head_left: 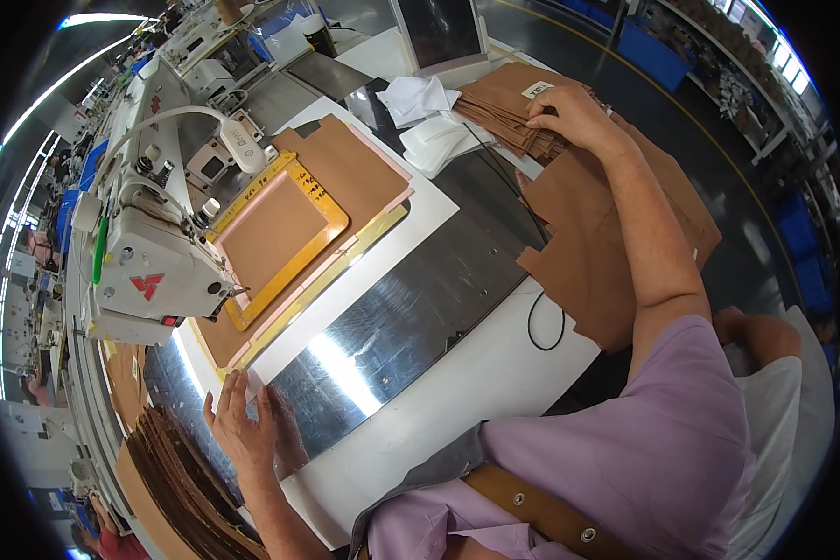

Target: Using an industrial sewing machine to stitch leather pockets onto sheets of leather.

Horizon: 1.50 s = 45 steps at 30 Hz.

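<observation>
Meanwhile, right hand (577, 117): fingers were narrow at the brown stack (499, 96); couldn't tell if gripping.
Left hand (243, 427): fingers spread above the table (392, 313).
Yellow frame (337, 221): surrounded brown material (275, 229).
Blue bin (651, 51): contents were unclear.

At the top centre stands a dark panel (437, 30) in a white frame, with a dark cup (320, 37) to its left. Below the panel lie a crumpled white cloth (416, 99) and, just beside it, white pads (434, 145). In the upper right, a blue bin (651, 53) stands by a loaded shelf (771, 147); more blue bins (815, 285) line the right edge. A yellow line (569, 30) curves over the dark floor (553, 49). Light tubes (107, 19) run across the upper left. At lower right is a person in white (770, 411).
</observation>
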Motion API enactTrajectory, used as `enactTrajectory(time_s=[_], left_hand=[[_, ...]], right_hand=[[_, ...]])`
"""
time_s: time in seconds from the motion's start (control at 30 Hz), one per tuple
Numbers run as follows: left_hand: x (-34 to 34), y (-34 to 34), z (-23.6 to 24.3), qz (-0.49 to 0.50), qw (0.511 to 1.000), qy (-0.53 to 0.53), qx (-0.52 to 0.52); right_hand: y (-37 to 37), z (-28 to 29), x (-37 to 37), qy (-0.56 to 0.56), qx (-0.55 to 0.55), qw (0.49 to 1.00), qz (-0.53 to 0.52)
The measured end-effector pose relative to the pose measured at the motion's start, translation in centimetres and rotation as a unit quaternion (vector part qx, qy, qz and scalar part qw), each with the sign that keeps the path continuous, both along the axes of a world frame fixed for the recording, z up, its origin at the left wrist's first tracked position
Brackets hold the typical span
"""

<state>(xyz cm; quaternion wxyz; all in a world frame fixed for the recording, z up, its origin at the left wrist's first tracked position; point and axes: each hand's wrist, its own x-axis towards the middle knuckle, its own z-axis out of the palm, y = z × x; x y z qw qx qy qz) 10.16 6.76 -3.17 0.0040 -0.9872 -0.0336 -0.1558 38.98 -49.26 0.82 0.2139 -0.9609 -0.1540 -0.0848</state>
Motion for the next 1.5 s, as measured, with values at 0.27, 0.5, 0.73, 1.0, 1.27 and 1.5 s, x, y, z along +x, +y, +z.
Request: enactTrajectory(time_s=[0.27, 0.5, 0.73, 1.0, 1.27, 1.5], left_hand=[[1.3, -2.9, 1.4, -0.029, 0.98, -0.029, -0.193], [6.5, -10.4, 0.7, -0.07, 0.636, 0.093, -0.763], [7.7, -9.3, -2.6, -0.058, 0.687, 0.073, -0.721], [7.5, -6.4, -2.9, 0.01, 0.582, -0.079, -0.809], [11.1, 3.5, -2.7, 0.097, 0.793, -0.059, -0.598], [20.4, 8.5, -5.9, -0.048, 0.559, -0.123, -0.819]], right_hand=[[3.5, 3.3, -1.7, -0.195, 0.182, 0.959, -0.095], [21.2, 0.5, -12.1, -0.12, 0.068, 0.887, 0.44], [26.9, -3.3, -8.4, -0.199, 0.13, 0.884, 0.403], [27.1, -4.0, -5.1, 0.24, 0.184, 0.891, 0.338], [28.9, -5.1, 2.8, 0.125, 0.237, 0.911, 0.313], [34.8, -5.5, 9.0, 0.045, 0.193, 0.941, 0.273]])
